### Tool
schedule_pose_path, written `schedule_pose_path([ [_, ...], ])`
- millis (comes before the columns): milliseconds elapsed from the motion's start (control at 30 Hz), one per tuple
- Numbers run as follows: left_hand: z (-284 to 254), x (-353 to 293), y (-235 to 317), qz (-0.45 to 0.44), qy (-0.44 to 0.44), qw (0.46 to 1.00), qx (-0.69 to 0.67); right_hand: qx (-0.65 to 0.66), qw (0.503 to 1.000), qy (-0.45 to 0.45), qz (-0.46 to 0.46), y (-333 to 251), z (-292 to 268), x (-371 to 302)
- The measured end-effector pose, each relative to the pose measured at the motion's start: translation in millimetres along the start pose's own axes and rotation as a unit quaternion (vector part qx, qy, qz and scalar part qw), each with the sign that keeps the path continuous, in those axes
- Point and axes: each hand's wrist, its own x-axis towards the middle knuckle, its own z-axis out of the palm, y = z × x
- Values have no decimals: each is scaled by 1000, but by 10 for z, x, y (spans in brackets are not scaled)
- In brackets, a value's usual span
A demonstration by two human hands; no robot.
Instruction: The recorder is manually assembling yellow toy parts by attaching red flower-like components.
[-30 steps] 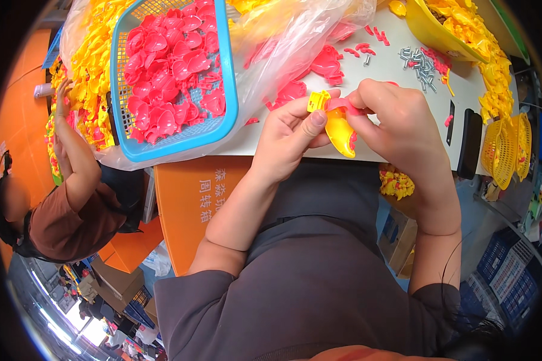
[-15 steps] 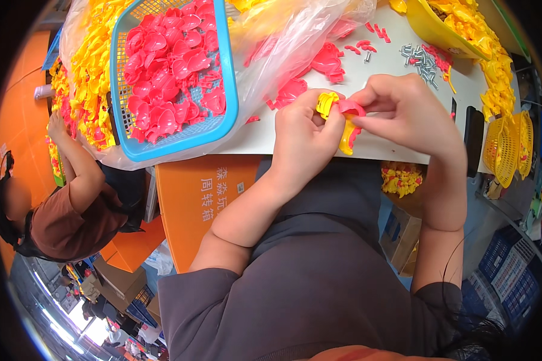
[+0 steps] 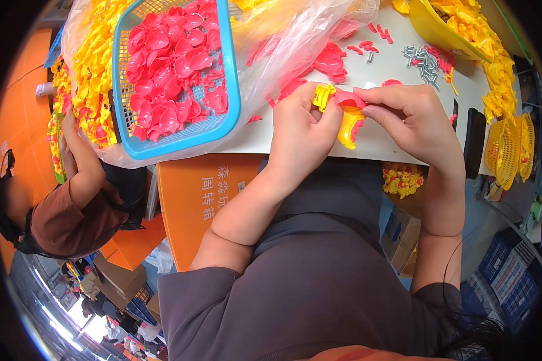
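Yellow toy piece (image 3: 347, 133) with pink piece (image 3: 349, 99), upper middle of frame
Left hand (image 3: 302, 129) pinches the yellow piece, right hand (image 3: 420, 114) the pink piece; too light a fingertip hold could drop it.

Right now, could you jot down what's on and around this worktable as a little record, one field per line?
Left hand: holding a yellow plastic piece
Right hand: pinching a pink piece at the yellow one
Blue basket: pink cupped parts inside, left of the hands
Silver screws: loose pile on the white table
Co-worker: at left, in a brown top
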Motion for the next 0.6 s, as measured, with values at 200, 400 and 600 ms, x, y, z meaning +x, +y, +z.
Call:
schedule_pose_path([
  [200,-44,0,-49,5,-8,1000,2,-28,997,48,-45,60,89,-4],
  [400,-63,-43,-57,7,-62,998,-22,13,989,145,34,-27,370,-167],
  [600,-334,43,5,-215,-243,924,-201,-30,998,49,-16,162,259,-129],
])
